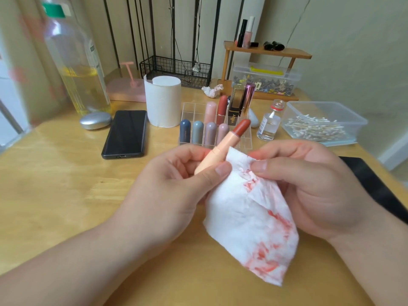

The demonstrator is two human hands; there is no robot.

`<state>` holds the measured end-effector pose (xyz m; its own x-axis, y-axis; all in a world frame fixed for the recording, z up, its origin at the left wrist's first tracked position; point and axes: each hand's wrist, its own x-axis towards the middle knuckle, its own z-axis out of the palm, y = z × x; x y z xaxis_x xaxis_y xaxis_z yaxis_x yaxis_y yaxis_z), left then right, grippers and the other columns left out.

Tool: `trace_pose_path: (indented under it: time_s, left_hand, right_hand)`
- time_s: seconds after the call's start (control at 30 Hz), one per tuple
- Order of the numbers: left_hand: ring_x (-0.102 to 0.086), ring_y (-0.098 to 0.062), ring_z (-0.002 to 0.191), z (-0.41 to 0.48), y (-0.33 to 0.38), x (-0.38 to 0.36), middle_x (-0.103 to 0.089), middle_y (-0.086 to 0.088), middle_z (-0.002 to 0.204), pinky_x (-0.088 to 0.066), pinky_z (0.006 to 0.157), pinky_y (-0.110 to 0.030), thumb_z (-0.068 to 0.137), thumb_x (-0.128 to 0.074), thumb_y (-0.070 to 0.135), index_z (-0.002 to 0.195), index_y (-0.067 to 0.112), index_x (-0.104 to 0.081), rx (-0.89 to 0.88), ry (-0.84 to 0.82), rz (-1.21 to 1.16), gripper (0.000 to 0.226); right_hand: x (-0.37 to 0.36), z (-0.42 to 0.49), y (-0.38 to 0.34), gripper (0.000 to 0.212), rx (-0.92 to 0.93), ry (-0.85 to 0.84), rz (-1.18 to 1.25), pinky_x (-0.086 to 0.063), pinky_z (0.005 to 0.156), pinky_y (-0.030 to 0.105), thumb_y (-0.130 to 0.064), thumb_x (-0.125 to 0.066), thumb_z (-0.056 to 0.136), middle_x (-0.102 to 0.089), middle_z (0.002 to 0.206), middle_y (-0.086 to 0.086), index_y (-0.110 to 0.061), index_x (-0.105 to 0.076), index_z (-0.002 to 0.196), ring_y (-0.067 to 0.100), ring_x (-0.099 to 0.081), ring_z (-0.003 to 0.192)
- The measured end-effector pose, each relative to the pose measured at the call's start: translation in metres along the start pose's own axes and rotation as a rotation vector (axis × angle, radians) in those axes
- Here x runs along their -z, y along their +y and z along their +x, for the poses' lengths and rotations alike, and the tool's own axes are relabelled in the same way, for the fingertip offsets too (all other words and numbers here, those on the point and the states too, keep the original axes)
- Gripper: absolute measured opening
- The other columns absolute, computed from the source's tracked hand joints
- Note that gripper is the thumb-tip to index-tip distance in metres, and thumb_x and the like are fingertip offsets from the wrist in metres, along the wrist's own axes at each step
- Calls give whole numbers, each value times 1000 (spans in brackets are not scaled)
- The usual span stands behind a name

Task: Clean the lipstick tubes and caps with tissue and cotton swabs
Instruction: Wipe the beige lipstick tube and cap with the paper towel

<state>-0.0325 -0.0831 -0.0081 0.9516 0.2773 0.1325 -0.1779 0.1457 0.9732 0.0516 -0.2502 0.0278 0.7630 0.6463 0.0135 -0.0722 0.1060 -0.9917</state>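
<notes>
I see two bare hands held over the near middle of a wooden table; the left hand grips an open lipstick, fingers curled round its peach tube and the thumb pressed along its side, so the brick-red tip points up and away; the right hand pinches a white tissue between thumb and forefinger, the other fingers curled loosely behind it; the tissue's top corner touches the tube just beside the left thumb, and the rest hangs down, smeared with red marks.

Behind the hands, toward the middle of the table, stands a clear organizer with capped lipsticks upright in its compartments; four in muted blue, grey and mauve fill the front row, and taller pink, red, black and metallic ones stand behind; a roll of tissue paper stands upright just left of it, and a black phone lies flat further left; a small glass bottle stands just right of the organizer; near the table's right edge sits a clear plastic box holding cotton swabs; a crumpled used tissue lies toward the far edge; a large clear bottle with yellow liquid stands at the far left corner.
</notes>
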Motion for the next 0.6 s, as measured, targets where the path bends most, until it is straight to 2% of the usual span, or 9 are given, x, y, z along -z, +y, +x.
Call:
trace_pose_path:
  time_s: [0.07,0.1,0.17,0.23,0.3,0.37,0.47,0.6]
  left_hand:
    - [-52,-8,52,-3,2,-3,-64,-5,67,-39,48,-14,71,-82,22,88,4,-69,-20,4,-14,28]
    - [-53,-6,50,-4,3,-5,-64,-2,64,-39,46,-12,71,-77,21,88,2,-68,-36,4,-5,28]
    - [-53,-8,50,-5,4,-5,-64,-2,63,-42,48,-13,72,-75,21,90,1,-67,-70,11,20,29]
    - [-58,-16,56,-2,5,-1,-65,-11,69,-48,57,-21,80,-80,27,91,6,-71,-111,13,63,25]
    - [-60,-22,63,1,6,6,-64,-18,77,-49,67,-31,84,-77,39,93,15,-75,-148,24,99,26]
    - [-57,-22,65,4,7,12,-59,-18,74,-43,71,-39,83,-69,50,95,20,-76,-187,48,143,33]
    - [-50,-23,61,10,10,19,-52,-13,69,-40,64,-39,84,-67,50,94,21,-75,-249,111,189,32]
    - [-47,-17,59,26,14,35,-54,2,66,-39,55,-29,86,-68,41,92,23,-74,-288,218,262,20]
  right_hand:
    - [6,4,1,11,-36,-33,-45,-30,71,54,-10,-73,61,-54,77,27,-8,-73,71,42,-47,75]
    - [10,6,2,10,-71,-57,-77,-32,65,53,-11,-71,62,-53,76,27,-7,-71,71,40,-46,69]
    - [14,8,2,5,-172,-107,-172,-38,45,38,-4,-67,66,-53,63,22,-3,-66,70,30,-47,47]
    - [16,9,2,9,-270,-138,-330,-36,36,23,2,-69,74,-57,57,16,-3,-63,69,20,-48,37]
    - [16,7,5,17,-272,-149,-614,-38,40,23,-1,-73,82,-61,56,9,-6,-64,70,17,-50,39]
    - [11,7,9,16,-165,-143,-873,-41,47,23,-11,-77,83,-60,52,-5,-13,-69,69,10,-52,44]
    - [6,7,13,13,-66,-103,-949,-37,48,11,-22,-79,82,-55,46,-18,-17,-70,73,0,-50,43]
    - [4,8,21,15,104,54,-992,-38,51,13,-35,-80,77,-58,61,-27,-26,-70,81,1,-48,51]
